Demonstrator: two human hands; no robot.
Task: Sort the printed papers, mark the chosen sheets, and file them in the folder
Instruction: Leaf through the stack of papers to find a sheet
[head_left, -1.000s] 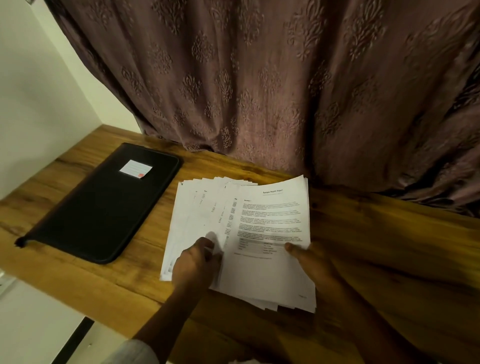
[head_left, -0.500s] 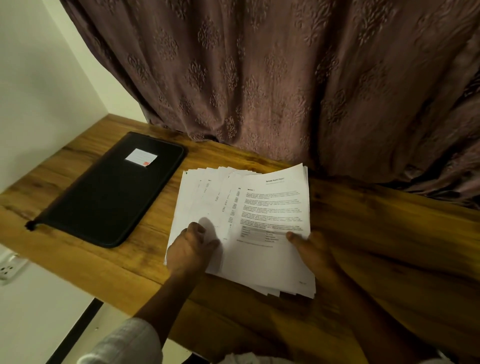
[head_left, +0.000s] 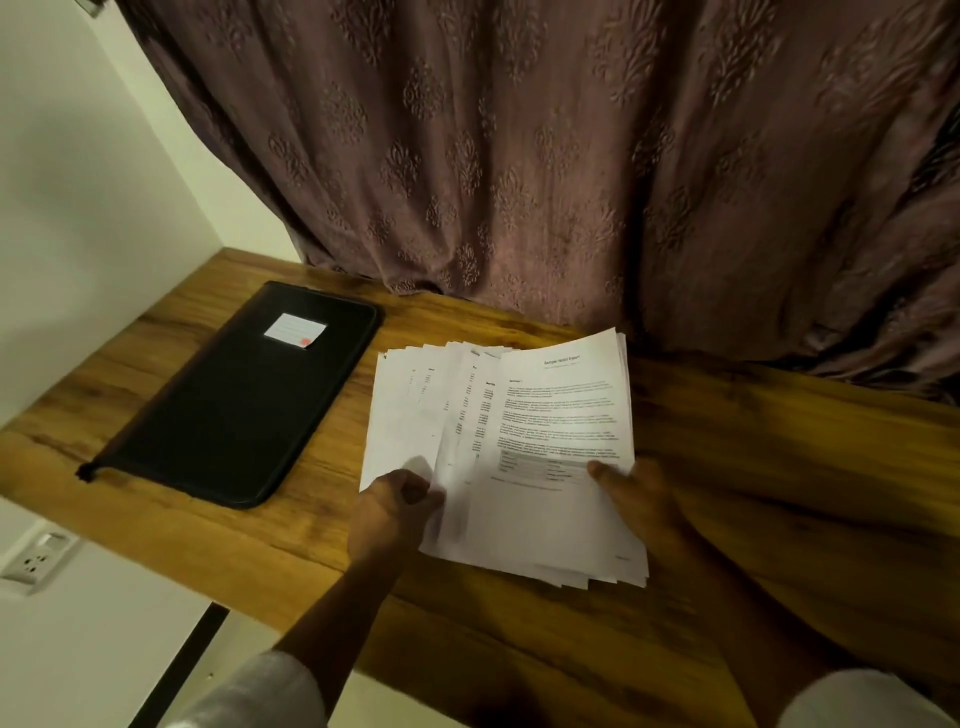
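A fanned stack of printed white papers (head_left: 545, 467) lies in the middle of the wooden table (head_left: 779, 467). My left hand (head_left: 387, 512) pinches the lower left edge of the fanned sheets. The thumb of my right hand (head_left: 641, 501) presses on the top sheet near its right edge, and its fingers are hidden under the stack. A closed black zip folder (head_left: 234, 400) with a small white label (head_left: 295, 329) lies flat to the left of the papers, apart from them.
A patterned mauve curtain (head_left: 571, 156) hangs down to the table's back edge. A white wall (head_left: 78, 182) borders the left side. A wall socket (head_left: 36, 561) sits below the table's left front edge.
My left hand slid a little down and left along the fanned sheets, spreading them slightly. The right hand stayed on the top sheet. The camera tilted a bit.
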